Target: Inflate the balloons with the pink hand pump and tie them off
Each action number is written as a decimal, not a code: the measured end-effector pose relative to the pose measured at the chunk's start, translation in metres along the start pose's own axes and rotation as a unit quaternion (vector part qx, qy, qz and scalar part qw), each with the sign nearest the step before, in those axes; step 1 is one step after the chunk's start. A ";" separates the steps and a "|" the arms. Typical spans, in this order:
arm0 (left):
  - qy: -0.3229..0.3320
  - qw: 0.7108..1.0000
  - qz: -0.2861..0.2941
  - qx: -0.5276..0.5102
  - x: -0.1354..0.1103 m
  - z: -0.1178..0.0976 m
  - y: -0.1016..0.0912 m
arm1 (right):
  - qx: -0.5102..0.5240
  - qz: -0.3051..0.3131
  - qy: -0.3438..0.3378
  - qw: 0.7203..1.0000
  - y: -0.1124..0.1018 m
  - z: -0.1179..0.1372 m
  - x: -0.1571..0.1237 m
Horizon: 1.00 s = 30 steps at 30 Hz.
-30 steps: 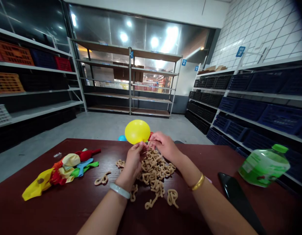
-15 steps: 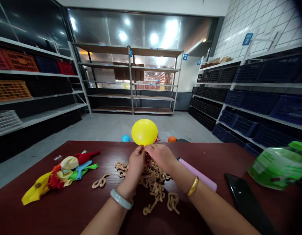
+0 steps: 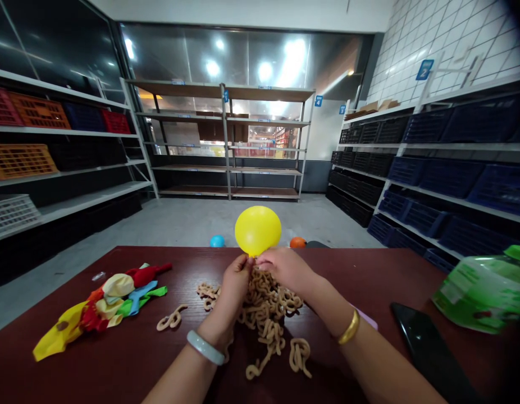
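Note:
A small inflated yellow balloon [image 3: 258, 229] is held above the dark red table [image 3: 117, 365]. My left hand [image 3: 233, 283] pinches its neck from the left, fingers closed. My right hand [image 3: 285, 268] grips the same neck from the right, fingers curled. Below both hands lies a heap of tan rubber bands [image 3: 266, 308]. A pale bangle sits on my left wrist and a gold bangle on my right.
A pile of limp coloured balloons [image 3: 102, 300] lies at the left. A black phone [image 3: 432, 348] and a green plastic bottle [image 3: 483, 292] sit at the right. A blue balloon [image 3: 217, 241] and an orange balloon [image 3: 297, 242] rest on the floor beyond. Shelves line the walls.
The balloon and both hands have shifted slightly to the right and stayed joined at the neck. The pink object under my right forearm is now mostly covered.

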State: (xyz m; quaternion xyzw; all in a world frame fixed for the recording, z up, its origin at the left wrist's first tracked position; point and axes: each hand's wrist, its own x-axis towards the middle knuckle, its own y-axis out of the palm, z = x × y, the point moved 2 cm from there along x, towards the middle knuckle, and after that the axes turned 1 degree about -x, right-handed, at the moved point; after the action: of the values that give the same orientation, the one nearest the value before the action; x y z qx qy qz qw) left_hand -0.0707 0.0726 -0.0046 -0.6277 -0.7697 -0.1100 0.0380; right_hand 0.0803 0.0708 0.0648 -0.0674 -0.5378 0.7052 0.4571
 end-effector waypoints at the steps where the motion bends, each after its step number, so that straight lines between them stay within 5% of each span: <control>1: 0.003 1.000 -0.004 -0.004 0.000 -0.002 -0.001 | 0.043 -0.015 0.019 0.999 -0.005 -0.001 0.000; 4: -0.002 1.000 0.011 -0.016 -0.006 -0.007 0.003 | 0.213 -0.068 0.073 0.972 -0.013 0.001 0.000; 7: -0.071 0.993 0.065 -0.072 -0.016 -0.012 0.015 | 0.395 -0.076 0.051 0.914 -0.015 0.010 0.001; 11: -0.157 0.958 0.118 -0.207 -0.024 -0.022 0.021 | 0.481 -0.066 0.033 0.874 -0.017 0.013 0.000; 17: -0.192 0.912 0.155 -0.329 -0.022 -0.041 0.006 | 0.298 0.086 0.128 0.942 -0.008 -0.019 -0.006; 20: -0.244 0.867 0.197 -0.388 -0.029 -0.047 0.007 | 0.270 0.065 0.109 0.955 0.013 -0.027 -0.005; 23: -0.323 0.809 0.236 -0.430 -0.038 -0.049 0.013 | 0.455 0.029 0.103 0.884 0.037 -0.023 -0.003; 27: -0.362 0.781 0.248 -0.445 -0.044 -0.048 0.019 | 0.623 0.112 0.127 0.763 0.047 -0.012 -0.003; 30: -0.364 0.790 0.249 -0.425 -0.045 -0.049 0.019 | 0.633 0.106 0.149 0.752 0.042 -0.012 -0.005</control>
State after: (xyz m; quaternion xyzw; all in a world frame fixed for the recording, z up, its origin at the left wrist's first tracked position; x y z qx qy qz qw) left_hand -0.0466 0.0223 0.0364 -0.7441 -0.4189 -0.1763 -0.4897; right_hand 0.0661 0.0755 0.0240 0.0759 0.1170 0.9094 0.3919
